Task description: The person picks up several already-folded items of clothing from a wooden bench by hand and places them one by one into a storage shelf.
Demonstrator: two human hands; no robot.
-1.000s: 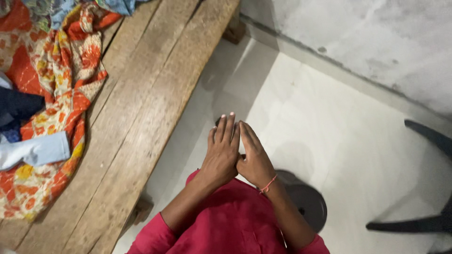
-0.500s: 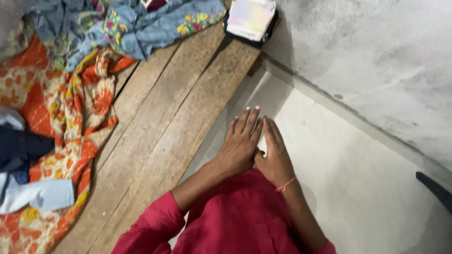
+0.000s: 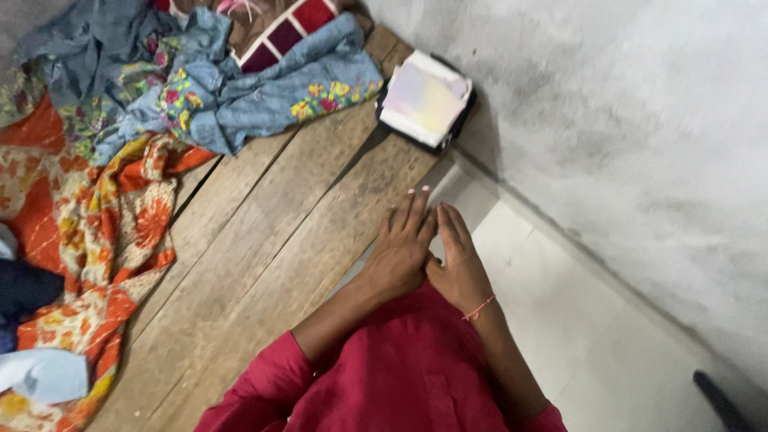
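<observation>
Hands: your left hand (image 3: pixel 402 250) and right hand (image 3: pixel 458 262) lie side by side, touching along the inner edges, fingers straight and pointing away from you.
Left hand: flat and loose, holding nothing; its fingertips hang over the near edge of the wooden bench (image 3: pixel 264 264).
Right hand: also flat with nothing in it, over the pale tiled floor (image 3: pixel 592 336) just beside the bench edge.
Wrist: you wear a thin pink thread bracelet (image 3: pixel 478 309) on the right wrist.
Sleeves and clothing: your red garment (image 3: pixel 400 376) fills the lower middle of the view, with both forearms bare from the elbow down.
Bench: rough planks run diagonally from lower left to upper right, ending near the grey wall (image 3: pixel 624 136).
Nearest thing: a small black case topped with a pale, pastel-tinted pad (image 3: pixel 426 100) sits at the far end of the bench, well apart from your fingertips.
Blue cloth: a crumpled denim-blue cloth with flower print (image 3: pixel 240 96) lies at the upper left of the bench, beside the case.
Orange cloth: a floral orange and cream fabric (image 3: pixel 96 248) spreads along the left side, partly under the blue one.
Other cloth: a light blue folded piece (image 3: pixel 44 374) and something dark navy (image 3: pixel 24 292) rest on the orange fabric at the left edge.
Lower right corner: a dark object (image 3: pixel 724 400) pokes in; you cannot tell what it is.
</observation>
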